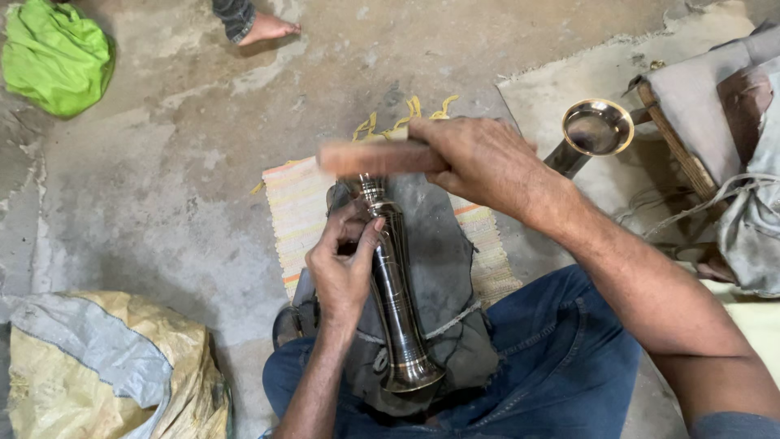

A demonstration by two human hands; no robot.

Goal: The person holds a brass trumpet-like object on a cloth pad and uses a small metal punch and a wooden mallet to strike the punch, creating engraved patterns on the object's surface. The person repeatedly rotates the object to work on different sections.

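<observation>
Left hand grips brass stem; right hand holds wooden block (blurred).

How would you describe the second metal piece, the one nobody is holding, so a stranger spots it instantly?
Start at the pale concrete slab on the right. Beside the grey cushioned seat lies a shiny brass trumpet-shaped tube, its round mouth facing up. Unlike the long dark polished metal tube in the left hand, it lies untouched.

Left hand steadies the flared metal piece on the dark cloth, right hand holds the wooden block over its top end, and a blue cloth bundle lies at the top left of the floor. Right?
Not quite: the head view shows the cloth bundle is green, not blue. The rest holds.
</observation>
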